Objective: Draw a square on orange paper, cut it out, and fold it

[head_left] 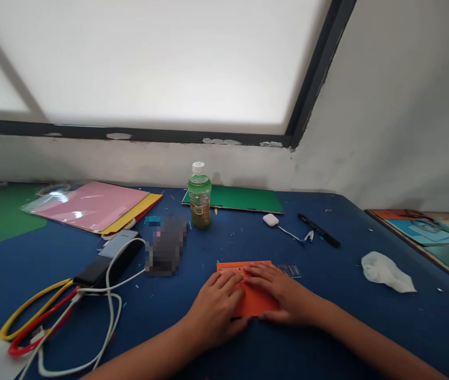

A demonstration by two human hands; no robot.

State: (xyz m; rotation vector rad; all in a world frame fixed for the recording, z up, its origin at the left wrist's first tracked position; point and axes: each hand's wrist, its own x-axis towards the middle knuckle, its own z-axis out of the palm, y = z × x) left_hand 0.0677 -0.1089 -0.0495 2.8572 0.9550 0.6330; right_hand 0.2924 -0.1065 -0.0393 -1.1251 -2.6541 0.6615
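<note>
An orange piece of paper (pixel 256 300) lies on the blue tabletop in front of me, with what looks like a clear strip near its far edge. My left hand (pixel 218 303) rests on its left side, fingers stretched out over it. Across the right side lies my right hand (pixel 278 290), its fingers extended flat towards the far edge and its thumb at the near edge. Both hands press down from above, and they cover much of the paper. Just beyond the right hand sits a small clear plastic piece (pixel 290 271).
A green-labelled bottle (pixel 199 198) stands before a green board (pixel 244 199). Left are a black power bank (pixel 108 264) with cables, a blurred dark object (pixel 167 248) and coloured sheets (pixel 90 206). Right lie a white earphone case (pixel 271 220), a black marker (pixel 319 230) and crumpled tissue (pixel 385 272).
</note>
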